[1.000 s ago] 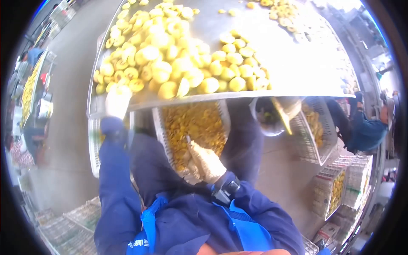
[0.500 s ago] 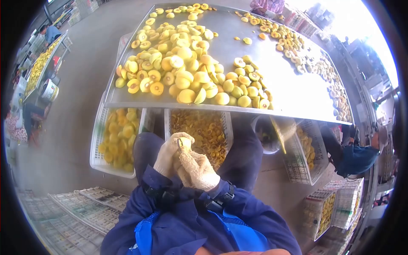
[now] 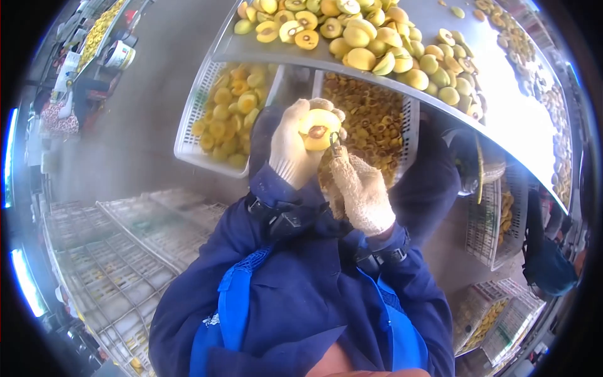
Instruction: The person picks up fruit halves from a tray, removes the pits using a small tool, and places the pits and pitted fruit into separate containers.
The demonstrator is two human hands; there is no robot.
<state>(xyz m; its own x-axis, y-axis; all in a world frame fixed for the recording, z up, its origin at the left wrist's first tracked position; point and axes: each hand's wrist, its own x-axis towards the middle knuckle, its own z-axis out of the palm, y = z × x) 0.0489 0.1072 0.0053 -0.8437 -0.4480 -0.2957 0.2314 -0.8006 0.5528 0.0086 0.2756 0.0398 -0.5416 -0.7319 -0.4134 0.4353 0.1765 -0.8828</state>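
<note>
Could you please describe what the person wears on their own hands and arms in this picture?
The left hand wears a cream knitted work glove, and the right hand a coarser beige knitted glove. Both arms are in dark navy blue sleeves, each cinched at the wrist by a black buckled strap. Bright blue apron straps cross the chest.

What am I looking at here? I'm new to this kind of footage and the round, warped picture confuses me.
The camera sits on a person's head and looks down, so the picture bends at its edges. You see their dark blue jacket and two gloved hands. The left hand in a white knit glove holds a halved yellow fruit with a brown pit. The right hand in a beige knit glove holds a small metal tool at the fruit's edge. Above lies a shiny metal table piled with yellow fruit halves. Below it stand a white plastic crate of whole yellow fruit and a white plastic crate of pitted halves.
</note>
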